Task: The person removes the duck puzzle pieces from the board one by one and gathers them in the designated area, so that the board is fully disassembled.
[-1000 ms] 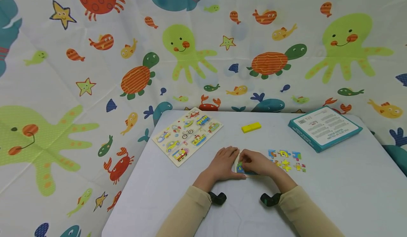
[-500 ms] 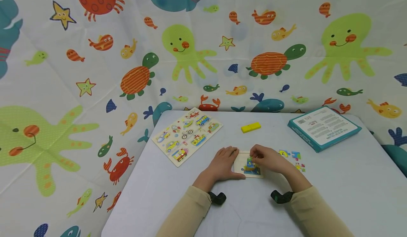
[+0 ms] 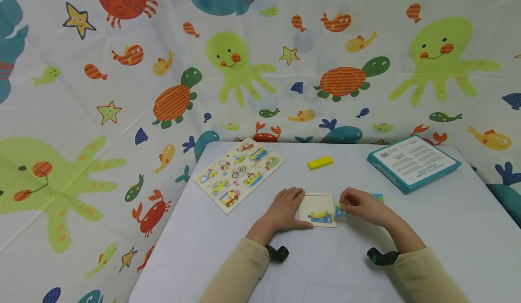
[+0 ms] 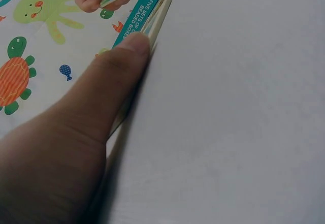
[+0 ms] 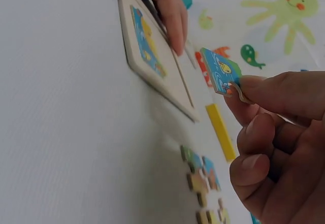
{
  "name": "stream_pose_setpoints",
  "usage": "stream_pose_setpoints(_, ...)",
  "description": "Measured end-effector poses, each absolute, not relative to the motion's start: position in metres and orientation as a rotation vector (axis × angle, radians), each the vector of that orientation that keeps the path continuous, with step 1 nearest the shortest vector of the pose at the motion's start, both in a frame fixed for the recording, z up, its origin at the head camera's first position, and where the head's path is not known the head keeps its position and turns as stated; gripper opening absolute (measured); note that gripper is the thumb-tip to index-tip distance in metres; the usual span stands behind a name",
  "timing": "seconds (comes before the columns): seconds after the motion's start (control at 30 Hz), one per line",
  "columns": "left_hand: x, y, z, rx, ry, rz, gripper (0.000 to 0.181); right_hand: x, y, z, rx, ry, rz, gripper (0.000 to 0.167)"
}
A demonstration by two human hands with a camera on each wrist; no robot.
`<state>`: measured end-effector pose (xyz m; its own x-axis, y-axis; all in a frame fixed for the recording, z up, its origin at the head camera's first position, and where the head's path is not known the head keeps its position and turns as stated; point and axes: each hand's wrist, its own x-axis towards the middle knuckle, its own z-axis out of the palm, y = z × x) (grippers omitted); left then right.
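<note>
Between thumb and fingertips, my right hand (image 3: 362, 205) pinches a blue jigsaw puzzle piece (image 5: 222, 74) printed with a small yellow figure. It holds the piece in the air, just right of the pale puzzle tray (image 3: 315, 202). Joined blue-and-yellow pieces (image 3: 321, 216) lie along the bottom of the tray. My left hand (image 3: 286, 210) rests at the tray's left side with fingers extended, and its thumb (image 4: 124, 61) lies along the front edge. Loose puzzle pieces (image 5: 198, 176) lie on the table, mostly hidden by my right hand in the head view.
A yellow block (image 3: 320, 163) lies behind the tray. At back left is a flat board with vehicle pictures (image 3: 240, 174). A teal box (image 3: 415, 163) lies at back right. A sea-animal printed cloth (image 3: 260, 59) hangs behind the white table (image 3: 317, 267).
My right hand has moved right from over the tray, carrying the pinched piece out past the tray's right edge. The left hand has stayed in place.
</note>
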<state>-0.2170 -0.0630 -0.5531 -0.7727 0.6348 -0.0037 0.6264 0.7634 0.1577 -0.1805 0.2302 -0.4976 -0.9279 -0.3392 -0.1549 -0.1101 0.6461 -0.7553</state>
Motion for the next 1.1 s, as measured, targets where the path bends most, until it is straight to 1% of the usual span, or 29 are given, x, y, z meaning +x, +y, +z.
stream_pose_setpoints(0.17,-0.217,-0.063,-0.554,1.037,2.901,0.227,0.113,-0.174,0.242,-0.502,-0.377,2.589,-1.135,0.014)
stream_pose_setpoints(0.4,-0.217,-0.063,-0.553,1.041,2.901,0.245,0.113,-0.165,0.251,-0.504,-0.304,2.543,-1.129,0.016)
stream_pose_setpoints(0.5,-0.217,-0.063,-0.553,1.039,2.902,0.243,0.113,-0.163,0.253,-0.506,-0.312,2.527,-1.116,0.016)
stream_pose_setpoints(0.83,-0.216,-0.063,-0.553,1.044,2.903,0.247,0.112,-0.161,0.253,-0.514,-0.325,2.563,-1.061,0.012)
stream_pose_setpoints(1.1,-0.216,-0.063,-0.554,1.040,2.909,0.241,0.112,-0.161,0.252,-0.511,-0.346,2.604,-1.030,0.012)
